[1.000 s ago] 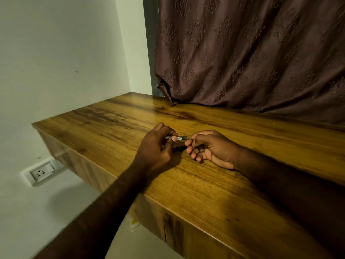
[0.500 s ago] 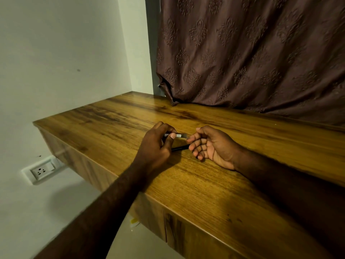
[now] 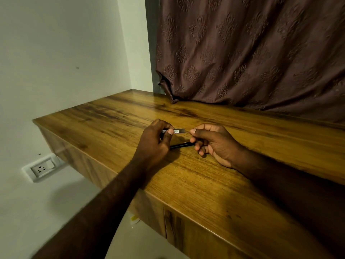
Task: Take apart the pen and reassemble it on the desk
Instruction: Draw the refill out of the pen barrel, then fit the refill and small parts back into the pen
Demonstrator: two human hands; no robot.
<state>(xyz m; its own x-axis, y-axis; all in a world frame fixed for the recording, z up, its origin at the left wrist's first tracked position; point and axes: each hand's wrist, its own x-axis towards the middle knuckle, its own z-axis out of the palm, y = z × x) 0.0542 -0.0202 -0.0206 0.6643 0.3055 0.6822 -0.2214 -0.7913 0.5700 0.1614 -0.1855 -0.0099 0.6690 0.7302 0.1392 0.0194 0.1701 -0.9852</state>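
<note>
My left hand (image 3: pixel 155 142) is shut on the pen barrel (image 3: pixel 176 131), a dark tube with a white label, and holds it level just above the wooden desk (image 3: pixel 214 184). My right hand (image 3: pixel 214 142) pinches the barrel's right end between thumb and forefinger. The part inside that pinch is too small to make out. A slim black pen piece (image 3: pixel 180 145) lies below the barrel between both hands. Its right end touches my right fingers, and its left end is hidden under my left hand.
A brown patterned curtain (image 3: pixel 252 53) hangs down onto the desk's back edge. On the left is a white wall with a power socket (image 3: pixel 42 168) below desk level. The desk's front edge (image 3: pixel 149 192) runs diagonally under my left forearm.
My right hand, half open and just off the pen half a second ago, has closed its thumb and forefinger on the barrel's right end. My left hand has kept its hold.
</note>
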